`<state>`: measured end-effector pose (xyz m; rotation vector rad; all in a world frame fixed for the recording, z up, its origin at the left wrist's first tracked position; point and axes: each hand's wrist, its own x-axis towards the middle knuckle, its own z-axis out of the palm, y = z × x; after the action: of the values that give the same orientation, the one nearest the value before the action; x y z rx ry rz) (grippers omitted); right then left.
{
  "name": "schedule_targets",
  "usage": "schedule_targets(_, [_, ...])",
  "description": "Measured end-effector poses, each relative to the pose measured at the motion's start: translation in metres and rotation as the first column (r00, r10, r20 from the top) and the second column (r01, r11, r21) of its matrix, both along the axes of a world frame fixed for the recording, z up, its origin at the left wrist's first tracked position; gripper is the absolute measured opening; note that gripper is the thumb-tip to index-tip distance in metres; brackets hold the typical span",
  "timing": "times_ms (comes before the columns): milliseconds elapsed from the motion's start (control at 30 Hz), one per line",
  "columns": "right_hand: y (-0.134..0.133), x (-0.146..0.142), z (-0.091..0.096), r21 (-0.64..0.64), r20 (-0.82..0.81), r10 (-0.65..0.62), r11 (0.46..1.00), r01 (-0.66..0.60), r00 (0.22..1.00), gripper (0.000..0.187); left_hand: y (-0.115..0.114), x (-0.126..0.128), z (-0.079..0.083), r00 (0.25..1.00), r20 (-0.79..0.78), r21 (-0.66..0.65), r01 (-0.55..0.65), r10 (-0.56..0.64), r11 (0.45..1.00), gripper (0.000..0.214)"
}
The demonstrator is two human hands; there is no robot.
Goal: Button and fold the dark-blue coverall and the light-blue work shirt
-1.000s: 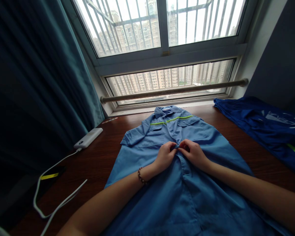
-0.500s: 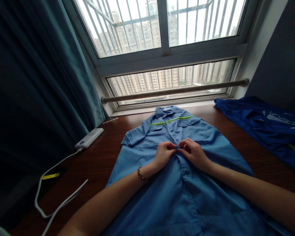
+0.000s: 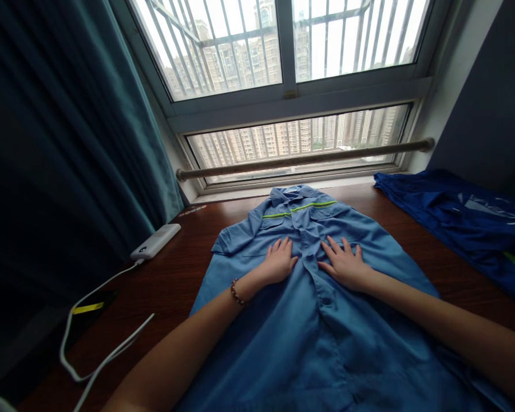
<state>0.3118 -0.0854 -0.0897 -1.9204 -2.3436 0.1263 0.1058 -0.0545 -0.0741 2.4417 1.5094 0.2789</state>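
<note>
A blue work shirt (image 3: 261, 337) lies front up, its collar toward the window and a yellow-green stripe across the chest. My left hand (image 3: 278, 261) rests flat on the shirt, left of the front placket, fingers spread. On the other side of the placket, my right hand (image 3: 344, 264) lies flat too, with its fingers apart. Neither hand holds anything. The placket between them looks wrinkled, and a button (image 3: 326, 301) shows lower down on it. A braided bracelet (image 3: 237, 292) circles my left wrist.
A dark wooden surface (image 3: 175, 292) carries the shirt. On the left sit a white power bank (image 3: 155, 241) and its white cable (image 3: 66, 337), beside a teal curtain (image 3: 146, 143). Dark blue clothing (image 3: 455, 223) lies at the right. A metal rail (image 3: 304, 163) crosses the window.
My hands have let go of the placket they were pinching at the middle. They have moved apart to either side and now lie flat on the cloth.
</note>
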Motion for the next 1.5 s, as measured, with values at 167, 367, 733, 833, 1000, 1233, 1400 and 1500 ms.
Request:
schedule_targets(167, [0.045, 0.016, -0.002, 0.009, 0.015, 0.067, 0.998, -0.067, 0.998, 0.072, 0.037, -0.017, -0.016, 0.991, -0.125, 0.130, -0.028, 0.045, 0.991, 0.054])
schedule_targets(367, [0.090, 0.026, -0.001, 0.071, 0.001, 0.188, 0.980, -0.188, 0.982, 0.064, 0.080, -0.032, -0.018, 0.994, -0.101, 0.219, -0.018, 0.041, 0.976, 0.048])
schedule_targets(733, [0.073, 0.019, 0.024, 0.432, -0.230, 0.168, 0.900, -0.053, 0.959, 0.029, 0.072, -0.032, -0.008, 0.993, 0.105, 0.461, -0.001, -0.053, 0.887, 0.026])
schedule_targets(833, [0.046, 0.000, 0.046, 0.348, -0.229, 0.111, 0.937, -0.025, 0.967, 0.033, 0.055, -0.019, 0.006, 0.977, 0.183, 0.438, 0.021, -0.113, 0.899, 0.022])
schedule_targets(1000, [0.009, -0.030, 0.053, 0.209, -0.083, 0.170, 0.966, -0.150, 0.982, 0.027, 0.022, 0.014, 0.017, 0.909, 0.386, 0.042, 0.151, -0.156, 0.988, 0.021])
schedule_targets(1233, [0.016, -0.021, 0.054, -0.083, -0.078, 0.176, 0.980, -0.183, 0.981, 0.012, 0.007, 0.024, 0.014, 0.860, 0.473, -0.217, 0.326, -0.194, 0.920, 0.020])
schedule_targets(1400, [0.038, -0.007, 0.051, -0.496, -0.640, -0.145, 0.828, -0.262, 0.754, 0.009, 0.008, 0.015, 0.027, 0.827, 0.480, -0.335, 0.481, -0.292, 0.811, 0.031])
schedule_targets(1500, [0.046, 0.000, 0.040, -0.512, -0.840, -0.321, 0.736, -0.442, 0.438, 0.008, 0.008, 0.013, 0.029, 0.841, 0.422, -0.328, 0.489, -0.337, 0.809, 0.030])
